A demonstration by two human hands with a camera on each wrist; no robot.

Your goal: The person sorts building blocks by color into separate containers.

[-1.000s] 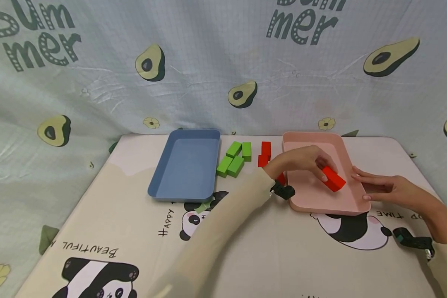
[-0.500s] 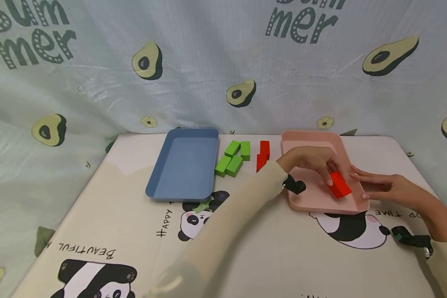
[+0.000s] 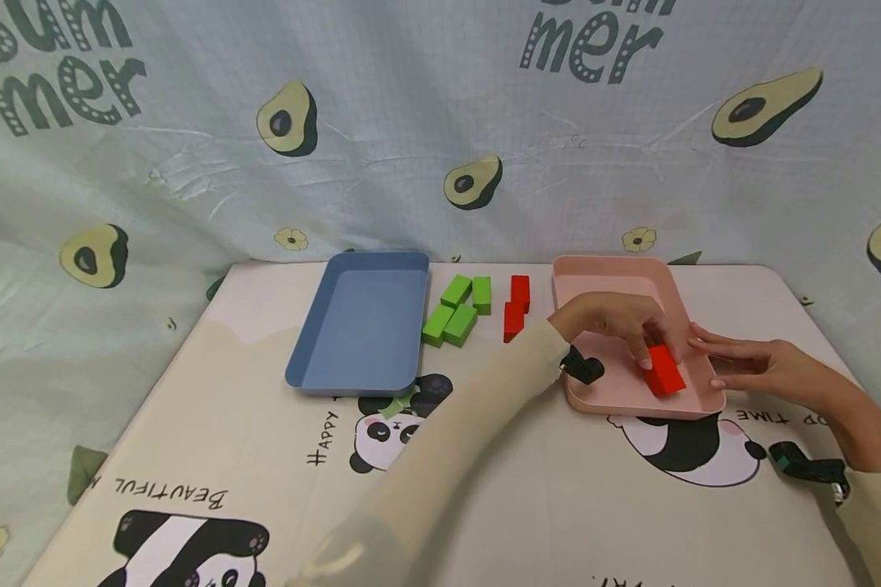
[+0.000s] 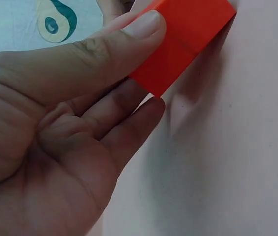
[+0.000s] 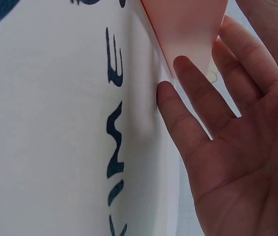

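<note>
My left hand (image 3: 620, 318) reaches into the pink tray (image 3: 620, 399) and pinches a red block (image 3: 663, 372) between thumb and fingers. In the left wrist view, the thumb lies across the red block (image 4: 188, 37), low over the tray floor. My right hand (image 3: 781, 375) is at the tray's right side, its fingertips against the outer wall. The right wrist view shows that hand (image 5: 237, 132) with extended fingers beside the tray's pink wall (image 5: 185, 29). Two more red blocks (image 3: 515, 320) lie on the table left of the pink tray.
Several green blocks (image 3: 459, 324) lie beside a blue tray (image 3: 360, 334) on the left. A panda-print cloth (image 3: 529, 505) covers the table, and an avocado-print curtain (image 3: 382, 179) hangs behind. My left sleeve (image 3: 440, 465) crosses the table's front.
My left hand has moved slightly right and toward me with the red block, lower in the pink tray. The right hand stays at the tray's side. A red block by the tray is now hidden.
</note>
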